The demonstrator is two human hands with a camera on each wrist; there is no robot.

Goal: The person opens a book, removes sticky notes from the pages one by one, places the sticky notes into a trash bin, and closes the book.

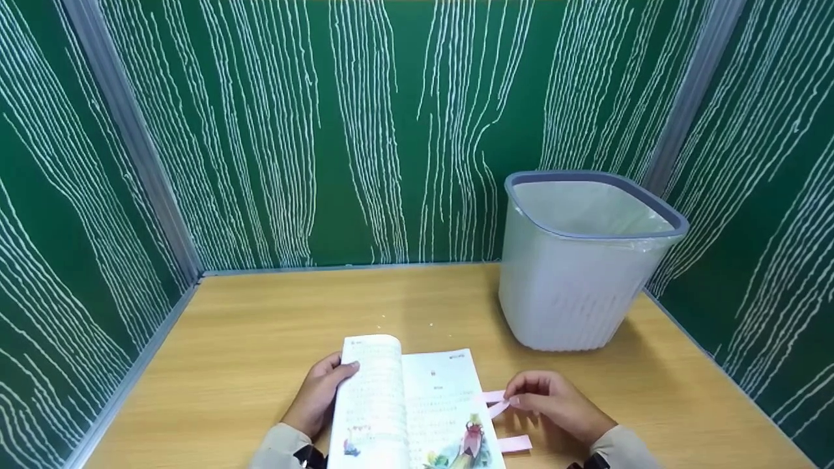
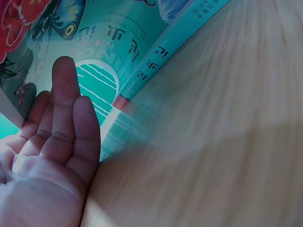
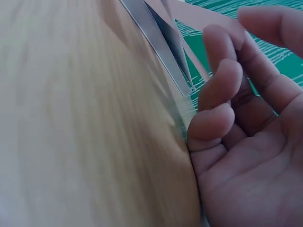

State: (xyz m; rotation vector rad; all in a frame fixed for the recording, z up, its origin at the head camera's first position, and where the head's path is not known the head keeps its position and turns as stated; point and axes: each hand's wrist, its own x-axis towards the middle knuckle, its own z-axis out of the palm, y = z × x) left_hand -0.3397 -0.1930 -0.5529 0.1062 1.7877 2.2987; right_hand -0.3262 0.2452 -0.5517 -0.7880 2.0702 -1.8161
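Note:
An open book [image 1: 435,404] with colour drawings on its pages is held at its left edge by my left hand [image 1: 320,391]. The thumb lies on the left page, and in the left wrist view the fingers [image 2: 64,109] reach under the teal cover [image 2: 137,28]. Pink paper strips stick out from the book's right edge. Between thumb and forefinger, my right hand [image 1: 554,400] pinches the end of one pink strip [image 1: 499,408]. A lower pink strip [image 1: 515,444] lies apart from that hand. The right wrist view shows the pinched strip [image 3: 208,21] close up.
A whitish waste bin [image 1: 573,286] with a grey-blue rim and a plastic liner stands at the back right of the wooden table [image 1: 273,312]. Tiny white scraps lie behind the book. Green panels [image 1: 417,130] with white wavy lines enclose the table.

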